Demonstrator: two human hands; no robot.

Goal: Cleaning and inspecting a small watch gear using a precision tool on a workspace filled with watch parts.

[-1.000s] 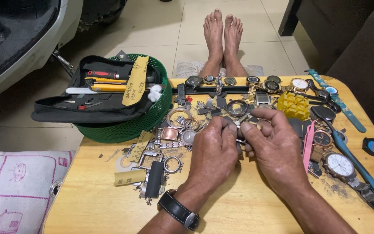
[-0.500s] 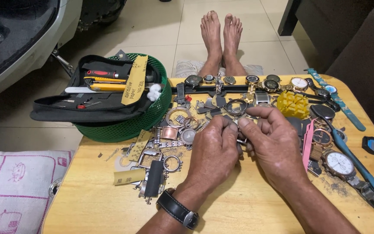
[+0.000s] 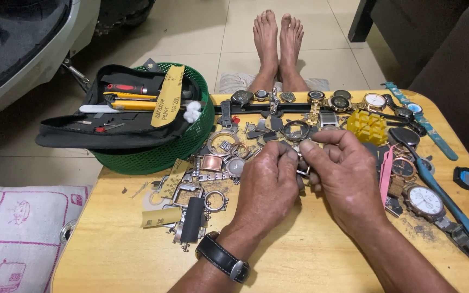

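My left hand (image 3: 267, 182) and my right hand (image 3: 343, 173) meet over the middle of a low wooden table (image 3: 310, 260). Both pinch one small metal watch part (image 3: 302, 168) between thumbs and fingertips; most of it is hidden by the fingers. A black wristwatch (image 3: 222, 259) is strapped on my left wrist. Loose watch cases, rings and bracelet links (image 3: 207, 179) lie just left of my left hand. A round metal bezel (image 3: 296, 130) lies just beyond my fingertips.
A green basket (image 3: 164, 149) holding a black tool pouch (image 3: 115, 116) stands at the table's far left. A row of watches (image 3: 321, 100) lines the far edge, more watches (image 3: 423, 202) and a yellow block (image 3: 367, 126) lie right. Bare feet (image 3: 278, 43) rest beyond.
Both hands have shifted slightly toward me and the fingers have turned the small part between them. The things on the table lie as before.
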